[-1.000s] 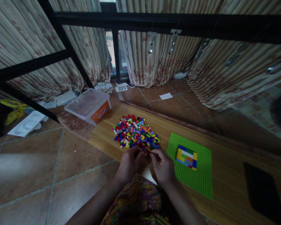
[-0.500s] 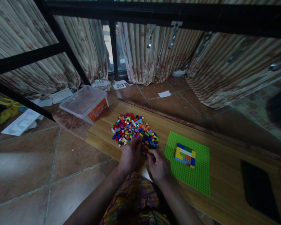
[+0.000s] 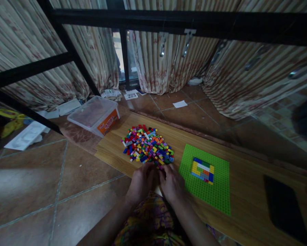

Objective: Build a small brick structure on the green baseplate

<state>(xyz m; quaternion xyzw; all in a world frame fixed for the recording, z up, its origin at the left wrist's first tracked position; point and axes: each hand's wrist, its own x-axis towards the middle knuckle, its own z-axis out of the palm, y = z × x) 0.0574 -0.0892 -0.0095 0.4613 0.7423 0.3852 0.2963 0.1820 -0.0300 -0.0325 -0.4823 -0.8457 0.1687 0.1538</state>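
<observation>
A heap of small building bricks (image 3: 145, 143) in many colours lies on the wooden bench. At its near edge my left hand (image 3: 141, 179) has its fingers curled together; whatever they hold is hidden. Close beside it, my right hand (image 3: 171, 181) is also closed, fingertips at the bricks nearest me, and its grip cannot be made out. To the right lies a green baseplate (image 3: 217, 198), and on it sits a flat square of joined bricks (image 3: 202, 171) in blue, yellow, white, green and orange.
A clear plastic box (image 3: 92, 111) with an orange label stands at the bench's left end. A dark flat object (image 3: 283, 205) lies on the wooden bench (image 3: 248, 184) at the right. Papers (image 3: 180, 104) are on the tiled floor behind, below the curtains (image 3: 153, 65).
My left hand has drawn back from the heap towards me, uncovering bricks at its near edge. My right hand has shifted slightly left. The brick square looks the same.
</observation>
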